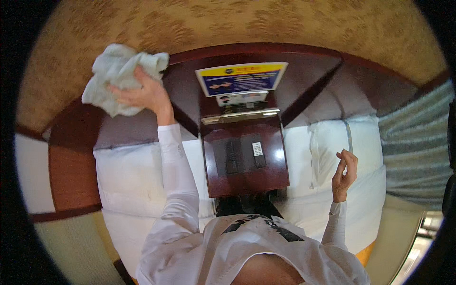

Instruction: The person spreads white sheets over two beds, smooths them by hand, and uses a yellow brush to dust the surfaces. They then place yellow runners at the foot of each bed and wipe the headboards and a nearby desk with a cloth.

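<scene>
At the upper left, my left hand (144, 91) is spread over a crumpled white cloth (117, 73) and holds it against the top of the dark red wooden headboard (221, 53). The cloth overlaps the edge between headboard and wall and hides it there. On the right, my right hand (345, 171) hovers over the white bed, its fingers loosely bent, with nothing in it. Between the two beds, a dark red nightstand (245, 187) stands right in front of me.
White bedding covers the left bed (130, 178) and the right bed (363, 199). Printed signs (242, 79) stand upright behind the nightstand top, which bears dark flat items and a small white card (257, 149). Patterned wallpaper (228, 21) rises behind; a grey-green curtain (413, 142) hangs at right.
</scene>
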Demonstrator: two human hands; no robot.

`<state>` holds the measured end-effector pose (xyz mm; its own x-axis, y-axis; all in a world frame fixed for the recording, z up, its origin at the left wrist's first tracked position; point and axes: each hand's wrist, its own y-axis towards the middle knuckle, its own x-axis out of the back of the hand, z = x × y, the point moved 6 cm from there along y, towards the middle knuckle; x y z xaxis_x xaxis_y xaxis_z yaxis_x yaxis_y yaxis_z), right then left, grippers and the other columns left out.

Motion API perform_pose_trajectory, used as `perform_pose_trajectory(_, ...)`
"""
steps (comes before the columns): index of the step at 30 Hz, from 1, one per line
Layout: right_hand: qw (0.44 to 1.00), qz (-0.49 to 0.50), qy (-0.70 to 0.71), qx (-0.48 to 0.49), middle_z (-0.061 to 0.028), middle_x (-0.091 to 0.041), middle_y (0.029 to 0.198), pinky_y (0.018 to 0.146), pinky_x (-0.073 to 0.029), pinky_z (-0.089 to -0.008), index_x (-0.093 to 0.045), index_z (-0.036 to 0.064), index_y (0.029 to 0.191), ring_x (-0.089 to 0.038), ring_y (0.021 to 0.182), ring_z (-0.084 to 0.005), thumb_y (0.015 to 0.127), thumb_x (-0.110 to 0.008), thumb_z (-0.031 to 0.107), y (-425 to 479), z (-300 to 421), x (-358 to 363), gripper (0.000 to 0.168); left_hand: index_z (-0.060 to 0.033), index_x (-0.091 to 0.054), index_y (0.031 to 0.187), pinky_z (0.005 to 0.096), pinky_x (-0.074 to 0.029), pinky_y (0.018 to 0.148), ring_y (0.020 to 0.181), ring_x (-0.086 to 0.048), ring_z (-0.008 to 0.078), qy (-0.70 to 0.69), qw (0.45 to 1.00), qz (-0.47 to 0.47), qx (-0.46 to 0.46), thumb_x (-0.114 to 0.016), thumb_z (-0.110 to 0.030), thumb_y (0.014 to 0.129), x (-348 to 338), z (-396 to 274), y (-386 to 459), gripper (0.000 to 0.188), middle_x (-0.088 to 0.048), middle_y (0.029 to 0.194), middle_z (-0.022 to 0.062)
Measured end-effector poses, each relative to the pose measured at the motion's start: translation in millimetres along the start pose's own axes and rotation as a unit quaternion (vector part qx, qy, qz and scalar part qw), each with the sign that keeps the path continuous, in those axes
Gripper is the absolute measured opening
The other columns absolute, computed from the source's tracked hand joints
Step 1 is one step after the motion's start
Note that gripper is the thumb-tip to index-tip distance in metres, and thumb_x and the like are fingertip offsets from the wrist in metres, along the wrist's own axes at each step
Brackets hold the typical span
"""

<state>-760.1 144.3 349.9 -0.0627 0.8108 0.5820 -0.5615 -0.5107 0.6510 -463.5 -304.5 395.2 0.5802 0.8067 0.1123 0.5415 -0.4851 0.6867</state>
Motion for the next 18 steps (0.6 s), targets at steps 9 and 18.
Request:
perform_pose_trajectory(9, 0.992, -0.047, 0.007, -0.114, -0.0145, -0.058, 0.088, 0.062, -0.047, -0.0258, -0.058, -0.003, 0.099, -0.062, 0.073, -0.0191, 0.079, -0.046, -0.014, -37.0, -57.0, 34.0, 0.026, 0.0145, -0.029, 0.126, 0.0455, -0.018, 0.102, 0.120, -0.032, 0.0403, -0.070, 0.953, 0.136, 0.261, -0.049, -0.028, 0.089, -46.6, -26.0, -224.8, 0.060, -0.030, 0.132, 0.0304)
perform_pose_trajectory(18, 0.976, -0.108, 0.116, -0.150, -0.0129, -0.060, 0.087, 0.070, -0.046, -0.0278, -0.059, -0.003, 0.094, -0.060, 0.078, -0.0199, 0.081, -0.049, -0.008, 0.2, -63.6, 35.8, 0.017, 0.0010, -0.028, 0.133, 0.0379, -0.021, 0.104, 0.122, -0.034, 0.0268, -0.432, 0.635, 0.594, 0.239, -0.037, -0.035, 0.094, -12.6, -228.2, -374.0, 0.054, -0.032, 0.138, 0.0160)
